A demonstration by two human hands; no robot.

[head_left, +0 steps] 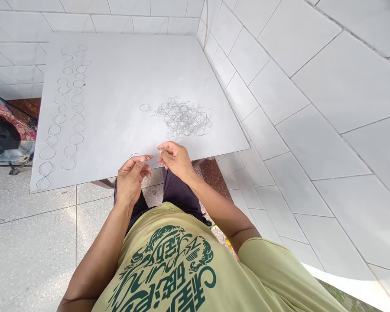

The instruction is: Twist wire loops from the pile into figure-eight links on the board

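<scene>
Near the front edge of the table, my left hand (pixel 132 175) pinches a thin wire between thumb and fingertips; a curved bit of that wire shows just above the hand. My right hand (pixel 176 161) is close beside it on the right, fingers pinched, with a short bit of thin wire at the fingertips. Whether both hands grip one and the same wire I cannot tell. Beyond my hands lies a tangled pile of thin wire loops (pixel 183 117). At the left, two columns of wire figure-eights (pixel 59 119) are laid out on the white tabletop (pixel 113 99).
White tiled walls (pixel 299 121) border the table at the back and right. A dark rack (pixel 6 134) with cloth items stands beyond the left edge. My legs (pixel 182 186) are below the front edge, over a speckled floor (pixel 32 242).
</scene>
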